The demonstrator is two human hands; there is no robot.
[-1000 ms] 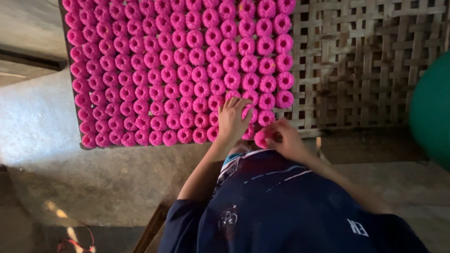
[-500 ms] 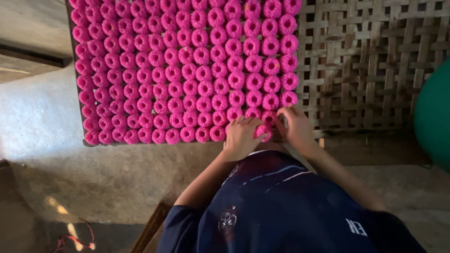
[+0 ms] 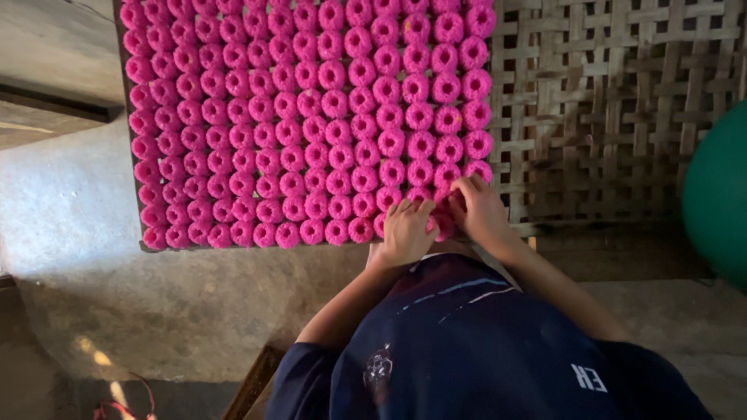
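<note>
The fingers (image 3: 411, 208) of the left hand (image 3: 405, 233) are lying spread and flat on the near-row pink rings, gripping nothing that can be seen. At upper left of the frame, the pink ring grid (image 3: 303, 117) is filling its dark tray (image 3: 131, 167). Half a second ago a ring was showing between the hands; now both hands are closing over that spot at lower centre. The right hand (image 3: 478, 210) is curling onto the corner ring (image 3: 443, 225), grasp uncertain. At right, the woven lattice mat (image 3: 622, 109) and a green round object (image 3: 720, 194) are bordering the scene.
</note>
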